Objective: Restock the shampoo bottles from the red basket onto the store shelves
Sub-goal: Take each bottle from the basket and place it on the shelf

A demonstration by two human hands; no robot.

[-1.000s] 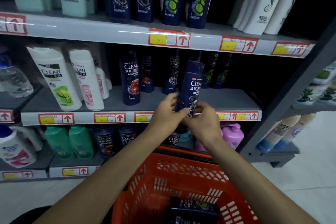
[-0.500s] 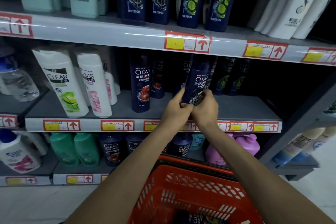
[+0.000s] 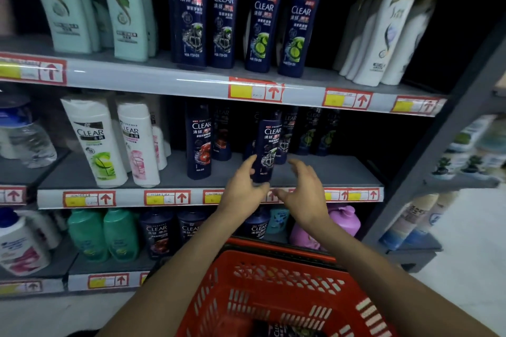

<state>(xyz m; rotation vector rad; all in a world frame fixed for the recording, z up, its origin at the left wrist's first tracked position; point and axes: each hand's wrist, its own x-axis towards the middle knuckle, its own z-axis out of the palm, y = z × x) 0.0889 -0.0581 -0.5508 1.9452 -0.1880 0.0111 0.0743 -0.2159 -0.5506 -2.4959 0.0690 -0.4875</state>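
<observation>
A dark blue Clear shampoo bottle (image 3: 268, 149) stands upright near the front of the middle shelf (image 3: 328, 172). My left hand (image 3: 243, 189) still wraps its lower left side with thumb and fingers. My right hand (image 3: 301, 191) hovers just right of the bottle, fingers spread and off it. Below my arms sits the red basket (image 3: 276, 282), with another dark bottle (image 3: 284, 330) lying in its bottom, partly cut off by the frame.
Behind the bottle stand more dark Clear bottles (image 3: 309, 131); a red-labelled one (image 3: 199, 142) is to its left, white Clear bottles (image 3: 95, 142) farther left. The upper shelf (image 3: 164, 76) holds taller bottles. A grey upright post (image 3: 438, 145) bounds the shelf on the right.
The bottle went from held above the shelf edge to standing on the middle shelf. My right hand has come off it and opened; my left hand still touches it.
</observation>
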